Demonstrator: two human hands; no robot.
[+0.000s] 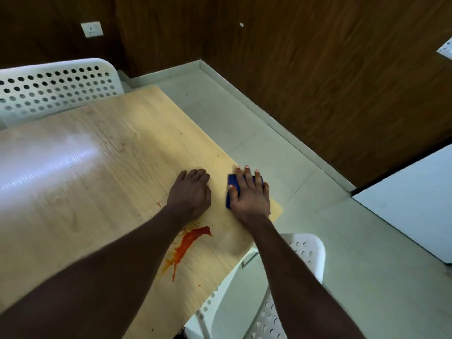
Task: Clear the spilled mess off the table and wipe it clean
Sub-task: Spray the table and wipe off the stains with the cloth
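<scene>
A red-orange sauce spill [187, 245] streaks the light wooden table [97, 167] near its right edge, with small splatters around it. My right hand [249, 192] lies flat with straight fingers on a blue sponge [231, 189] at the table's right edge, beyond the spill. My left hand [192, 192] rests on the bare table just left of the sponge, its fingers curled under and holding nothing. My left forearm crosses just above the spill's left side.
A white perforated chair [56, 86] stands at the table's far side. Another white perforated chair [305, 250] sits beneath the near right edge. Pale floor [269, 148], wooden walls and a white cabinet [415, 196] lie to the right.
</scene>
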